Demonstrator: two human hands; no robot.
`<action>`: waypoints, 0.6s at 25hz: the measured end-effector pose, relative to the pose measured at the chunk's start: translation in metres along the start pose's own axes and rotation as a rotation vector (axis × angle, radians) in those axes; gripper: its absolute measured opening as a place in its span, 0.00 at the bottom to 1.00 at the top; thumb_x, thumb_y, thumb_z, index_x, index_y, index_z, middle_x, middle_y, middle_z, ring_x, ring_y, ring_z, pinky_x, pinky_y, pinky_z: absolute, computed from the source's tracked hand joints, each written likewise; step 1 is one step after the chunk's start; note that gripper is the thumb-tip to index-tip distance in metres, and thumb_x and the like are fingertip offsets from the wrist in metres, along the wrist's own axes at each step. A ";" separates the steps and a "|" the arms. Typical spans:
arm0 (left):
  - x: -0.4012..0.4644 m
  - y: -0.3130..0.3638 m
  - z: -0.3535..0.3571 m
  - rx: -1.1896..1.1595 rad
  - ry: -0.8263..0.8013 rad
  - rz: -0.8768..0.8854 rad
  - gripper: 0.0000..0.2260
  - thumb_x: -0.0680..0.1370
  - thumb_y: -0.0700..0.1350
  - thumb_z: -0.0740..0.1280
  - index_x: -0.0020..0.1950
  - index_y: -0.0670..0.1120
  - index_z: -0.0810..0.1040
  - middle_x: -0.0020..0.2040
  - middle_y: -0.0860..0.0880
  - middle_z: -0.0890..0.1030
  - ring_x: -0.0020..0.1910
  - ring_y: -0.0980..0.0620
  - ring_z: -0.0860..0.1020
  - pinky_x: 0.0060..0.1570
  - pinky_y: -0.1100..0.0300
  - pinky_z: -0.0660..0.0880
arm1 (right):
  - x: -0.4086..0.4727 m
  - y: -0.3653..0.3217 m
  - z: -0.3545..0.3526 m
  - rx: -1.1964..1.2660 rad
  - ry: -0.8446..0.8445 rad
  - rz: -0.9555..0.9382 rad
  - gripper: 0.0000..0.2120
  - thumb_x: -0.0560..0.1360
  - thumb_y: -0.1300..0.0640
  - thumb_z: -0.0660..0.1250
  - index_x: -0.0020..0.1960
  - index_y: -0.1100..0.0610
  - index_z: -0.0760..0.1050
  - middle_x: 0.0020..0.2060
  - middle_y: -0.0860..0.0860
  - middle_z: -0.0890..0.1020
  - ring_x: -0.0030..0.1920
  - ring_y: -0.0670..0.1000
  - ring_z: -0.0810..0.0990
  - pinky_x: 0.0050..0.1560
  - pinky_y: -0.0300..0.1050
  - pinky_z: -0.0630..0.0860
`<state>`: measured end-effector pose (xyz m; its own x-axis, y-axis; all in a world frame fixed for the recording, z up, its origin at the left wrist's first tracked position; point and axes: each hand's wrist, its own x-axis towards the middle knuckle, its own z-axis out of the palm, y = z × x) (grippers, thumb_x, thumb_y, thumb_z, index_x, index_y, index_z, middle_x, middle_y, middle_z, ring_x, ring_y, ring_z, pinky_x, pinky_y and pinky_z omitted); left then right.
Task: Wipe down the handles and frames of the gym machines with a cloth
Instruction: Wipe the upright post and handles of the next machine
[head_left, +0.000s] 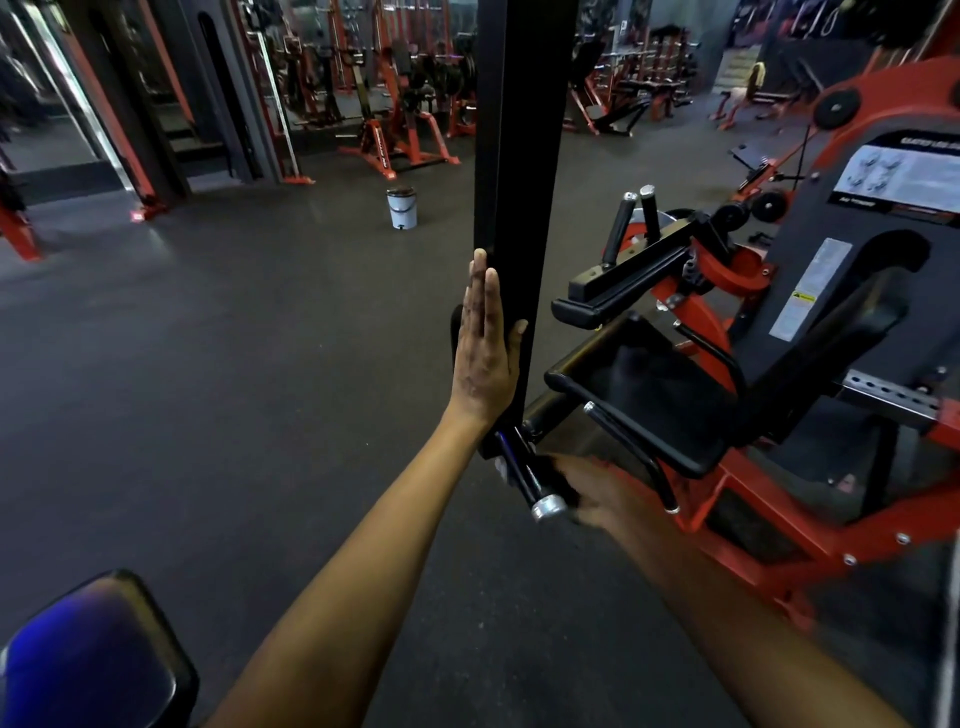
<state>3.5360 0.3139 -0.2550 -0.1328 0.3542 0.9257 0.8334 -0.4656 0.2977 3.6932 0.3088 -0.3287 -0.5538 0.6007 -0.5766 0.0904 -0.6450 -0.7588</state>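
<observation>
Flat against the black upright post (511, 208), my left hand (485, 353) presses with straight fingers along the post's left face, thumb hooked round its front edge. Below the post's foot, my right hand (592, 493) reaches in behind the black handle (524, 480) with the silver end cap; it is blurred, so I cannot tell whether it grips anything. Right of the post stands the red-framed machine (753, 499) with its black seat (649, 384). Beyond the post, a white bucket (401, 208) sits on the dark floor (208, 364).
</observation>
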 end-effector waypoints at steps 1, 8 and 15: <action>0.000 0.001 0.001 0.001 -0.001 -0.001 0.31 0.83 0.42 0.53 0.77 0.58 0.36 0.77 0.60 0.38 0.77 0.54 0.43 0.75 0.50 0.53 | -0.006 0.005 -0.009 -0.081 -0.041 0.021 0.15 0.77 0.68 0.56 0.61 0.70 0.73 0.55 0.64 0.80 0.49 0.55 0.81 0.52 0.47 0.79; -0.001 -0.003 0.003 0.011 0.008 0.015 0.31 0.83 0.41 0.53 0.77 0.58 0.36 0.77 0.59 0.38 0.77 0.53 0.44 0.75 0.48 0.53 | 0.003 -0.012 0.004 -0.093 -0.129 -0.046 0.15 0.79 0.64 0.55 0.60 0.72 0.72 0.45 0.60 0.80 0.42 0.52 0.81 0.39 0.39 0.79; -0.002 -0.005 0.004 0.003 0.008 0.014 0.32 0.83 0.40 0.54 0.77 0.57 0.36 0.78 0.59 0.38 0.78 0.52 0.44 0.75 0.50 0.52 | -0.029 -0.034 -0.037 -0.331 0.020 -0.377 0.11 0.74 0.70 0.61 0.55 0.71 0.75 0.44 0.62 0.82 0.43 0.52 0.82 0.48 0.43 0.79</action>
<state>3.5340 0.3190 -0.2595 -0.1256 0.3410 0.9317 0.8369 -0.4680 0.2841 3.7363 0.3311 -0.2972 -0.5829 0.7741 -0.2472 0.1468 -0.1989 -0.9690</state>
